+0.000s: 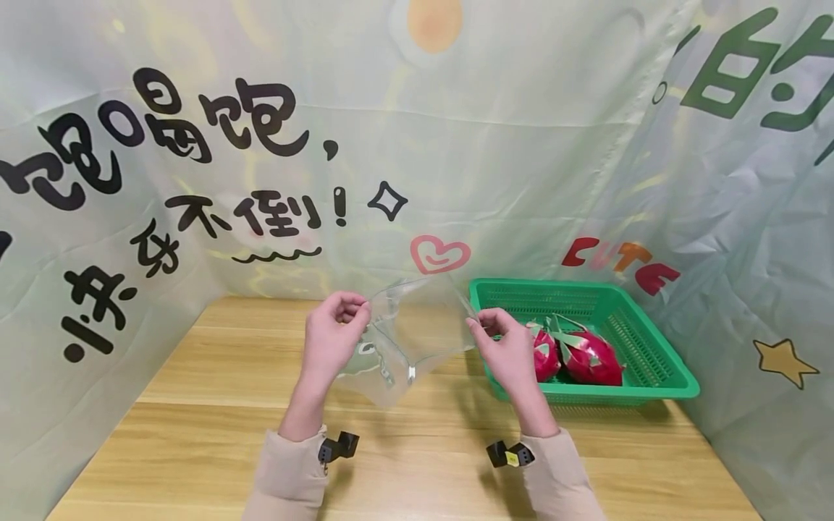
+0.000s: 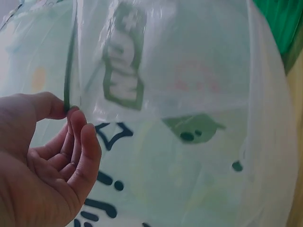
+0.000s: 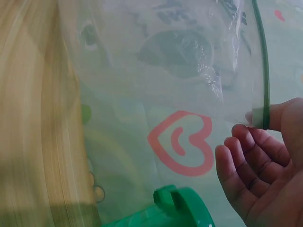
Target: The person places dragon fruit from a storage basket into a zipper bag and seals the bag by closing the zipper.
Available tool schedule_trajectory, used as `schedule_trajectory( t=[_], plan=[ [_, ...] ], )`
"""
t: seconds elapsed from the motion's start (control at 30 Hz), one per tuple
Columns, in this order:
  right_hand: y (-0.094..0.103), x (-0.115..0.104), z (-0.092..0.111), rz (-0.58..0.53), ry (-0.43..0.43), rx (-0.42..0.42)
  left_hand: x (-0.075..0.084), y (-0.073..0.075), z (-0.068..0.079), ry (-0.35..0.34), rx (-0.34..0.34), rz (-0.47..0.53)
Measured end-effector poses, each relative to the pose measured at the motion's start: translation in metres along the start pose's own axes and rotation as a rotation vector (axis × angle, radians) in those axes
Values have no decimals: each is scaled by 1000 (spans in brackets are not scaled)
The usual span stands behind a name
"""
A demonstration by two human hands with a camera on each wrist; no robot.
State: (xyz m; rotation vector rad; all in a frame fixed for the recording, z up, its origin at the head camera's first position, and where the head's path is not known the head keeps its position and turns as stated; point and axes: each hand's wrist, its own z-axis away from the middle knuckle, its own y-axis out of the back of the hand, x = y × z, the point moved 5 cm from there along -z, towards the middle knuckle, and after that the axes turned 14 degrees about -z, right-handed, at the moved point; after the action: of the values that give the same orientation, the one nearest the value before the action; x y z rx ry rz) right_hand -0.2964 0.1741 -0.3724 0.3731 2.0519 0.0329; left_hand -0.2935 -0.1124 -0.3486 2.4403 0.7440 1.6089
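A clear plastic zip bag [image 1: 426, 325] with green print hangs between both hands above the table, its mouth spread apart at the top. The left hand [image 1: 335, 329] pinches one end of the bag's green zip edge between thumb and forefinger; the left wrist view shows this hand [image 2: 57, 151] with its other fingers curled. At the opposite end, the right hand [image 1: 508, 344] pinches the zip edge. Seen from the right wrist, that hand [image 3: 260, 161] has its thumb behind the film. Nothing is visible inside the bag.
A green plastic basket [image 1: 658, 347] stands on the right of the wooden table [image 1: 215, 434], just beyond the right hand. Two red dragon fruits [image 1: 593, 358] lie in it. Behind and beside the table hangs a printed cloth [image 1: 521, 181].
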Motion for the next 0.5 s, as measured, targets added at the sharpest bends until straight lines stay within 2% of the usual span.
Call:
schedule_trajectory(
  t=[0.23,0.4,0.5],
  plan=[
    [-6,-3,3,-22,-10,-38,-4,-20,0,92,-28,191],
    [-5,-6,4,-39,-33,-39,-4,-25,1,117,-24,293],
    [-3,-11,4,-49,-14,-40,-4,-26,1,125,-16,323]
  ],
)
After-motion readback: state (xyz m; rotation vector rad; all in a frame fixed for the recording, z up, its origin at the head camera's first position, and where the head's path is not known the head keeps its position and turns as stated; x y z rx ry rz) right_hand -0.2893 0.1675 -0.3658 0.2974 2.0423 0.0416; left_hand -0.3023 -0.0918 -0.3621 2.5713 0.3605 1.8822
